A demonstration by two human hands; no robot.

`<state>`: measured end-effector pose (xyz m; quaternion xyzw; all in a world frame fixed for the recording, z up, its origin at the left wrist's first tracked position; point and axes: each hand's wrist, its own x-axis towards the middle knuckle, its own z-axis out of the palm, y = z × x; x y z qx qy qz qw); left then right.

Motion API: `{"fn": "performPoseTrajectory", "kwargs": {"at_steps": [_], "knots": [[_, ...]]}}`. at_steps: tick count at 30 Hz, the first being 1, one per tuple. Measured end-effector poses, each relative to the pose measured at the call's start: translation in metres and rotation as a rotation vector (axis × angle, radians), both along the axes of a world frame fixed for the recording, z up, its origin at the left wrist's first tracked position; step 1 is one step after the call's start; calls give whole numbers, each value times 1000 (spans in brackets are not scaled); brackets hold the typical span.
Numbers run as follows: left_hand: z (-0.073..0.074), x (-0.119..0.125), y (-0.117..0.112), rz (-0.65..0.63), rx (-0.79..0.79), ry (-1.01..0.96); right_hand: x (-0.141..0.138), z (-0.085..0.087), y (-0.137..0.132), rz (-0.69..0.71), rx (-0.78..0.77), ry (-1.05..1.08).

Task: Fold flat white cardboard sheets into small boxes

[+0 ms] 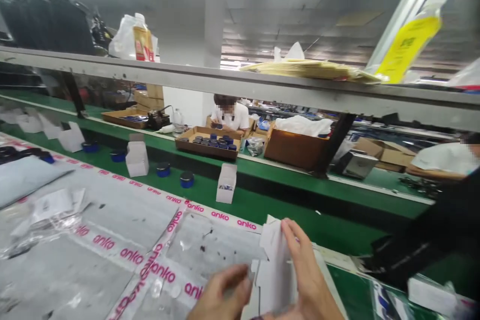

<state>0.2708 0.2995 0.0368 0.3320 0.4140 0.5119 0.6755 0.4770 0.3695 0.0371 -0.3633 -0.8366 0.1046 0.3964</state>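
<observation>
A white cardboard box [275,265], partly folded with its flaps showing, stands near the front edge of the work surface. My right hand [309,272] grips it from the right, fingers along its upper edge. On its left side is my left hand [227,292], blurred, with fingers curled and the tips close to a flap. Whatever those fingertips pinch cannot be made out. Beyond, on the green belt [258,195], stands an open white box [226,185] with something inside. Blue round containers with black lids [186,179] sit to its left, beside another white box [137,157].
Printed tape crosses the grey-covered table [112,220]. Plastic bags with papers [52,210] lie at left. A metal shelf [187,72] spans above the belt. Across it, a person [230,115] sits behind a tray of containers [206,152]. A dark sleeve [423,240] reaches in at right.
</observation>
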Motion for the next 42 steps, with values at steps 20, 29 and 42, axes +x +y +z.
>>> {"fn": "performPoseTrajectory", "kwargs": {"at_steps": [20,29,42], "knots": [[-1,4,16,-54,247,635,-9,-14,-2,23,-313,91],[1,3,28,169,728,897,-7,28,-19,-218,-300,512],[18,8,59,119,575,474,15,-1,4,218,-736,755]]}}
